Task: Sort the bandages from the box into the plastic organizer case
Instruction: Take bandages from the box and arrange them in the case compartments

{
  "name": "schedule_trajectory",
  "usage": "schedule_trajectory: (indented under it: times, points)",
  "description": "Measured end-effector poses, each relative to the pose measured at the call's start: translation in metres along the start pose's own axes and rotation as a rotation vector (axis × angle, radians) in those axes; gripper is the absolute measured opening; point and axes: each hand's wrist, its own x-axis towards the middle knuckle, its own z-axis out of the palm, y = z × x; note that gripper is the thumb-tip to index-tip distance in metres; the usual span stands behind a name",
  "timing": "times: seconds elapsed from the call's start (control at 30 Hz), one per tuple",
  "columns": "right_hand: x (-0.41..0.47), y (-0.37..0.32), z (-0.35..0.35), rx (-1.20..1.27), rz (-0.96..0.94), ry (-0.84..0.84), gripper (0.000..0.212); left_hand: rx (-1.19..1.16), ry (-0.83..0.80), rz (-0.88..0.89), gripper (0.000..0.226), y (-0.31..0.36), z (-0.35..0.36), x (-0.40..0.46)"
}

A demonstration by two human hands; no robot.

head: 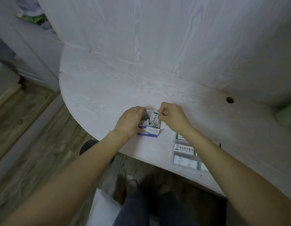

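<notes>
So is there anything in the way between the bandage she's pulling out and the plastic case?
Nothing visible. The right hand pinches a bandage above the open box. The organizer case lies to the right on the table, partly under the right forearm, with only bare tabletop between.

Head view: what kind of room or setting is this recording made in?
Probably a home room, at a built-in desk: a whitewashed wood-grain desk with a rounded edge and a cable hole, matching wall panelling, and wood-look floor.
</notes>
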Motion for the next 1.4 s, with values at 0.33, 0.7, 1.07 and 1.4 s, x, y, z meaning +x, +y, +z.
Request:
schedule_trajectory:
  times: [0.33,0.7,1.07,1.4]
  points:
    - [-0.013,-0.004,-0.055,0.651,0.093,0.077,0.019,-0.721,0.086,-0.213,0.067,0.064,-0.041,-0.013]
    - [-0.05,0.023,-0.101,0.741,0.099,-0.013,0.01,-1.079,0.041,-0.127,0.021,0.142,-0.038,-0.009]
    - [-0.05,0.041,-0.121,0.624,0.161,0.082,0.023,-1.249,0.199,-0.28,0.014,0.162,-0.014,0.001]
    - [-0.054,0.062,-0.116,0.731,0.27,0.116,0.02,-1.323,0.259,-0.435,0.013,0.157,-0.007,0.009]
